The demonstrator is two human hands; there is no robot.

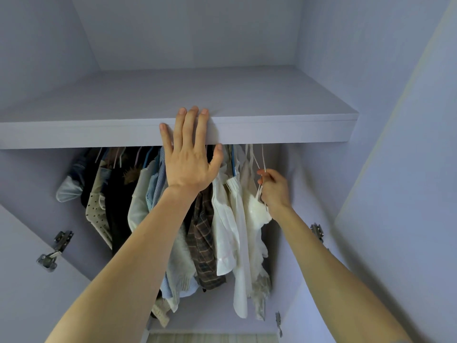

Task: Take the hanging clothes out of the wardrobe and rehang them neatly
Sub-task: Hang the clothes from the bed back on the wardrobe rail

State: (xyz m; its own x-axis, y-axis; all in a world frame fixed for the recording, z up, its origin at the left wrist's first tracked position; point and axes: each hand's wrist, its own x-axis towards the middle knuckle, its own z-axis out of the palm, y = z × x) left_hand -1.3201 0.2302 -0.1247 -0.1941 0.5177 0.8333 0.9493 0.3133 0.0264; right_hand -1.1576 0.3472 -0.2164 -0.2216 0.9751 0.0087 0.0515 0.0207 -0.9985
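left fingers [191, 125] are held straight and spread, with the tips laid over the front edge of the shelf [296, 131]; the thumb is splayed below that edge. left hand [190, 162] is pressed flat against the edge. right fingers [265, 174] are curled, and thin straps [263, 157] are pinched between thumb and fingertips. right hand [274, 189] is raised beside a white camisole [257, 216] at the right end of the row. hanging clothes [222, 219] are packed close under the shelf, inside the wardrobe [301, 189]; a plaid shirt [202, 243] is noted mid-row. a metal hinge [55, 251] is seen at lower left.
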